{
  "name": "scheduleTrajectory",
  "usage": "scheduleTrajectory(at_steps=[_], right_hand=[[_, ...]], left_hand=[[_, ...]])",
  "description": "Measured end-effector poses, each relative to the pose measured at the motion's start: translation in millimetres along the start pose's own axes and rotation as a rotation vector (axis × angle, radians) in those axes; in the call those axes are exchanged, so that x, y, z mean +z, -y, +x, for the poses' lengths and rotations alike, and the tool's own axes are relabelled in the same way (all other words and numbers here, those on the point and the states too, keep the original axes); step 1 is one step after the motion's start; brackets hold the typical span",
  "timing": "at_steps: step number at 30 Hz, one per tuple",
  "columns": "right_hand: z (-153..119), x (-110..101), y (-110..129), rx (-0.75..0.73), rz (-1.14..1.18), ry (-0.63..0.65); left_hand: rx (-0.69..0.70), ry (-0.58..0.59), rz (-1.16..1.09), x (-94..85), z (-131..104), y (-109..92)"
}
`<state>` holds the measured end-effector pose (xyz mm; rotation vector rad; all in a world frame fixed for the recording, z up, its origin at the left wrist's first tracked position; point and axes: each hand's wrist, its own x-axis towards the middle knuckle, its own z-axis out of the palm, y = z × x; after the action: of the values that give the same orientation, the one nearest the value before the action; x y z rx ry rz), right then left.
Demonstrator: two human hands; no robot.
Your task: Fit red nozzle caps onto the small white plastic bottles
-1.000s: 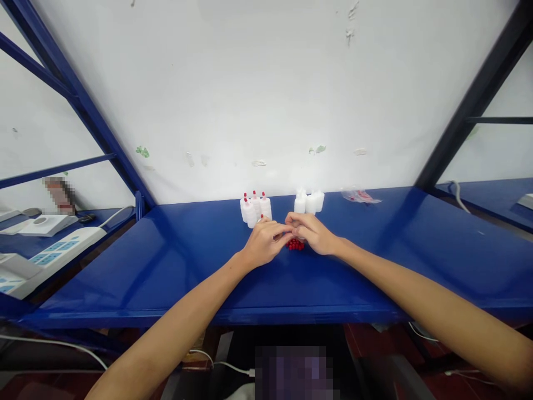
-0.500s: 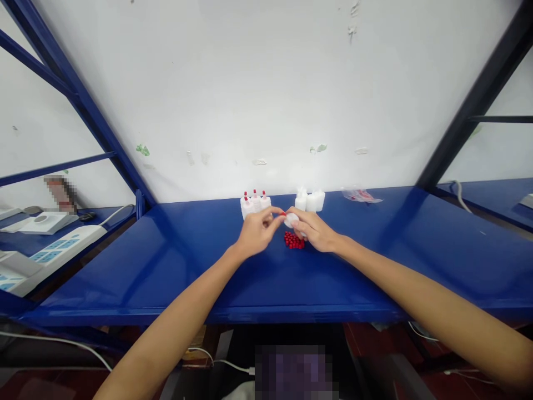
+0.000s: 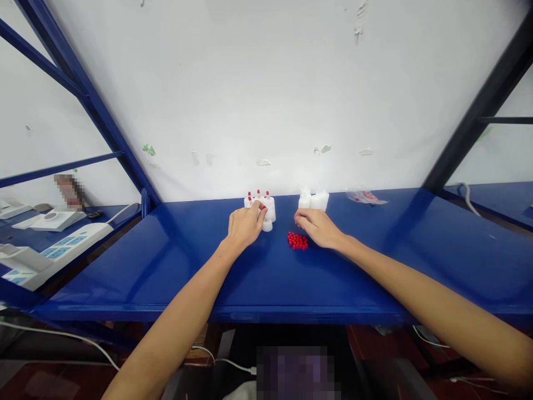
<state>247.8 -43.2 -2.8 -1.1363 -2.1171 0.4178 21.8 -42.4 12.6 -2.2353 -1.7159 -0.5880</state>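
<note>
Fingers of left hand (image 3: 244, 226) curl on capped bottle (image 3: 267, 222) — right hand (image 3: 318, 228) flat (by caps (image 3: 297, 241)).

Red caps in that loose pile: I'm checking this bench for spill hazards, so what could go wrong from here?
1. The red caps lie loose on the shelf right beside the right hand; a nudge could scatter them.
2. The left hand sets a bottle against the tightly grouped capped bottles; a bump may topple several.
3. The uncapped bottles stand near the right hand's fingers and could tip.
</note>
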Motion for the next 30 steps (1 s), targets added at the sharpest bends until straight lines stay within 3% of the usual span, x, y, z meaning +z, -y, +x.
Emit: scheduleTrajectory(at_steps=[7, 13, 20, 24, 30], right_hand=[[0, 0, 0, 0.027, -0.003, -0.004], [-2, -1, 1, 0.038, 0.058, -0.057], [-7, 2, 9, -0.076, 0.351, 0.059], [-9, 2, 9, -0.11, 0.416, 0.105], [-9, 1, 7, -0.168, 0.397, 0.177]], left_hand=[[-0.003, 0.024, 0.01, -1.1, 0, -1], [-0.004, -0.039, -0.064, 0.2, 0, 1], [0.349, -0.263, -0.604, 7.8, -6, -16], [0.325, -0.217, -0.895, 12.1, -12, -33], [0.395, -0.084, -0.971, 15.6, -17, -38]])
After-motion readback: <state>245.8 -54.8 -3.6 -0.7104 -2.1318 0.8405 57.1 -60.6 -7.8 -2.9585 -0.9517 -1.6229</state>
